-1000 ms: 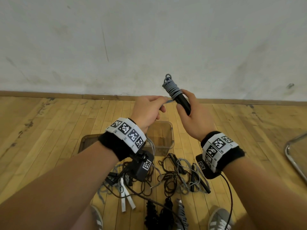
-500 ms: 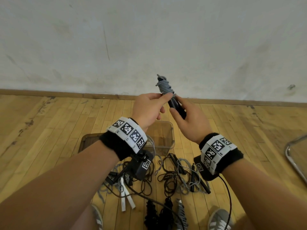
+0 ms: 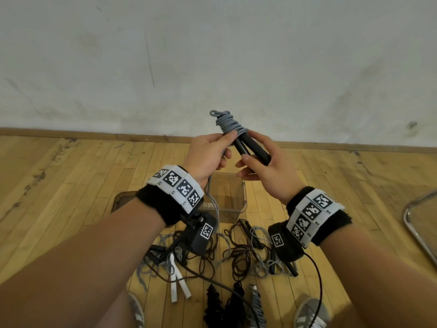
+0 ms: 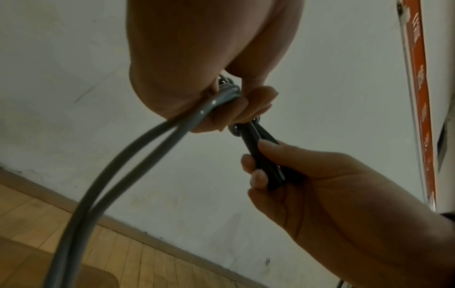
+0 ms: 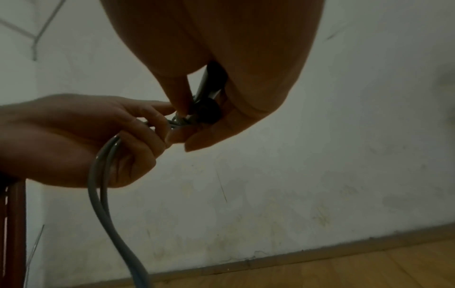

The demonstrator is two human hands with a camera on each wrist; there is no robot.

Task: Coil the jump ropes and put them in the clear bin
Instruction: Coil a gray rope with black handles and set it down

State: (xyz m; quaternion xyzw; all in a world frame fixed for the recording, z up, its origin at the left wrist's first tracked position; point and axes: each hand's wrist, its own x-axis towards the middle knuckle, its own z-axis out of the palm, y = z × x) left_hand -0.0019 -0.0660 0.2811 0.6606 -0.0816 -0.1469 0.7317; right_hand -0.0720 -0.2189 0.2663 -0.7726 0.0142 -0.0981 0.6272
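A grey jump rope (image 3: 228, 125) is wound in a tight coil round the top of its two black handles (image 3: 250, 147). My right hand (image 3: 262, 166) grips the handles (image 4: 264, 161) from below, held up in front of the wall. My left hand (image 3: 208, 155) pinches the doubled grey cord (image 4: 138, 154) at the coil, thumb pressed on the wraps. The loose cord (image 5: 103, 185) hangs down past my left wrist. The clear bin (image 3: 228, 197) stands on the floor below my hands, with nothing seen inside.
A tangle of black, brown and grey ropes (image 3: 238, 254) lies on the wood floor near my feet, with white handles (image 3: 178, 284) among them. A flat brown tray (image 3: 120, 201) sits left of the bin. A metal chair frame (image 3: 416, 230) curves in at the right.
The handles tipped further left and sank a little. My left hand moved up onto the coil, and my right hand slid lower on the handles.
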